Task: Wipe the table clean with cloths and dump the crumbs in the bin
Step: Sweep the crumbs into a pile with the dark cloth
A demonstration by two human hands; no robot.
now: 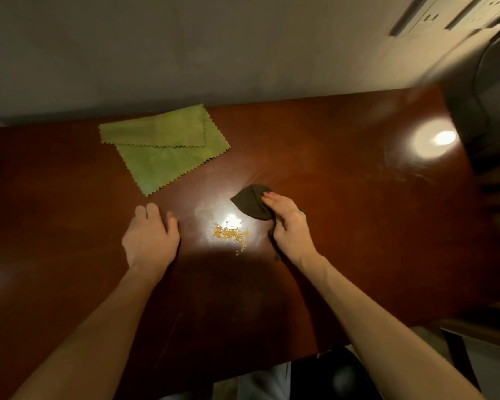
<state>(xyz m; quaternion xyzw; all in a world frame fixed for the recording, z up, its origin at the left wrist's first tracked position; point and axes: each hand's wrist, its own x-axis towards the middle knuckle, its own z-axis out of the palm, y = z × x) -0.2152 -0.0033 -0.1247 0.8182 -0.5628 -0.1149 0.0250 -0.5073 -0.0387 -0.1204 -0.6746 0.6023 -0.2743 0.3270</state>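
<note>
Small heap of orange crumbs point(230, 233) on the reddish-brown worktop point(329, 168), between the hands. Left hand point(150, 238) spread flat on the worktop, holding nothing. Right hand point(289, 226) gripping a bunched dark brown cloth point(250, 204), just right of the crumbs. Folded green cloth point(162, 148) lying far left.

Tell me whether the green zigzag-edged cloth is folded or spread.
Folded: the green zigzag-edged cloth lies flat with one flap doubled over its top.
</note>
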